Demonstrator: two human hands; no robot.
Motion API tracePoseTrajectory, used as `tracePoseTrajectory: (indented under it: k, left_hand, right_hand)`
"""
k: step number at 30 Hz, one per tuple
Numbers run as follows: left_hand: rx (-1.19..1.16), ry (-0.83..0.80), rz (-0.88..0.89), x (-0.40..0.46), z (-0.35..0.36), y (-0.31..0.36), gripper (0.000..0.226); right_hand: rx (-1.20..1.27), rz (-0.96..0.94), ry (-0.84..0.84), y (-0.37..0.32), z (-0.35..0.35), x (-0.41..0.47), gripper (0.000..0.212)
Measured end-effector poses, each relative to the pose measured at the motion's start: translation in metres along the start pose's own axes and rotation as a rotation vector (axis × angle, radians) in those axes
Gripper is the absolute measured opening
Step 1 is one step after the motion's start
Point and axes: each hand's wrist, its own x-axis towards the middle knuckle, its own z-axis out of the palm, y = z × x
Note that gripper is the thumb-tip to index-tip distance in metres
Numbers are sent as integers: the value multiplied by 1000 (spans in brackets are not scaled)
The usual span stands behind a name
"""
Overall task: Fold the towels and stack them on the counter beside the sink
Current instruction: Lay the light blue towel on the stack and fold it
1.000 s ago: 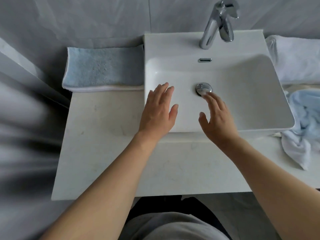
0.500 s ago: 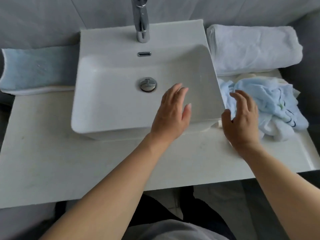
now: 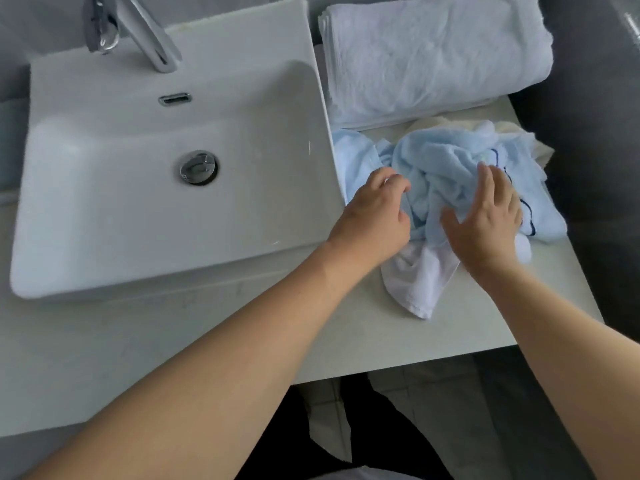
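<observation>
A crumpled light blue towel (image 3: 440,157) with dark trim lies on the counter (image 3: 346,334) to the right of the sink (image 3: 322,109). One white end (image 3: 419,282) of it trails toward the front edge. My left hand (image 3: 374,213) is at the pile's left side, its fingers curled into a fold of the blue towel. My right hand (image 3: 485,216) lies on the pile with straight, spread fingers. A large folded white towel (image 3: 433,57) sits behind the pile against the wall.
A cream cloth (image 3: 540,147) peeks out under the blue pile at the right. The chrome faucet (image 3: 149,39) stands at the back of the white basin. The counter's right edge drops off just past the pile. Bare counter runs along the front.
The view swung right from the sink. Both hands moved from over the basin onto the crumpled blue towel, and the left hand's fingers curled into it.
</observation>
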Motion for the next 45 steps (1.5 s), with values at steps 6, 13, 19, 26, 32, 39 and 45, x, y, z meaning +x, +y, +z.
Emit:
tracePoseTrajectory:
  k: [6, 13, 19, 26, 32, 39, 45]
  left_hand:
    - [211, -258, -181, 39, 33, -5, 54]
    - [571, -182, -137, 35, 52, -13, 63]
    - [113, 88, -246, 37, 44, -4, 14]
    - [-952, 424, -754, 31, 6, 29, 21]
    - [-329, -338, -559, -10, 3, 13, 46]
    - [75, -318, -483, -35, -5, 14, 30]
    - [-479, 113, -586, -64, -24, 22, 28]
  right_hand:
    - [-97, -4, 34, 8, -6, 41, 29]
    - [499, 45, 53, -10, -41, 45, 20]
    - [694, 47, -34, -13, -56, 35, 27]
    - [-87, -147, -317, 7, -31, 32, 76]
    - [193, 68, -123, -3, -30, 27, 11]
    - [825, 167, -52, -32, -52, 5, 20]
    - [1060, 199, -217, -51, -57, -19, 27]
